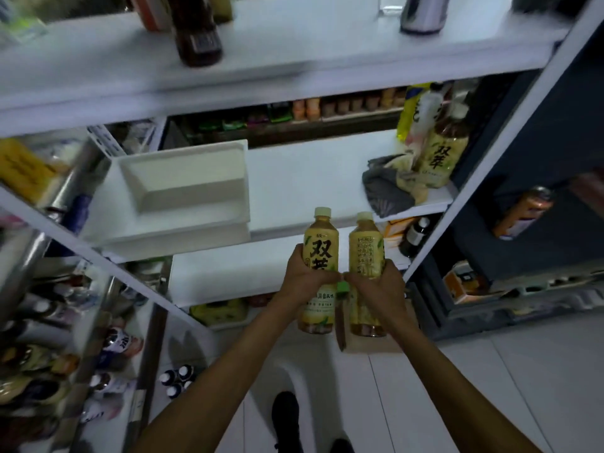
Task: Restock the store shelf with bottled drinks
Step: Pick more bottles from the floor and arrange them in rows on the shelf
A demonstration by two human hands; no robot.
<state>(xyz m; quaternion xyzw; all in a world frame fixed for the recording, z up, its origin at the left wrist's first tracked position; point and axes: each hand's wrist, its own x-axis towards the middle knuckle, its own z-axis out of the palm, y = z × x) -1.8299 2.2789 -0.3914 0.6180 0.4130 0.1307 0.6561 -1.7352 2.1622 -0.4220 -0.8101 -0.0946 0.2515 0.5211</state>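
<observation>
Two upright bottles: left hand clasps the left bottle, right hand the right bottle, mid-body, likely ready for setting on the shelf at twelve o'clock.

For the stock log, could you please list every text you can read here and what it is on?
"双萃": on the shelf bottle.
"双": on the left bottle; the left hand covers the next character.
Print on the right bottle, held by the right hand: too small to read.
Other labels: blurred.
</observation>
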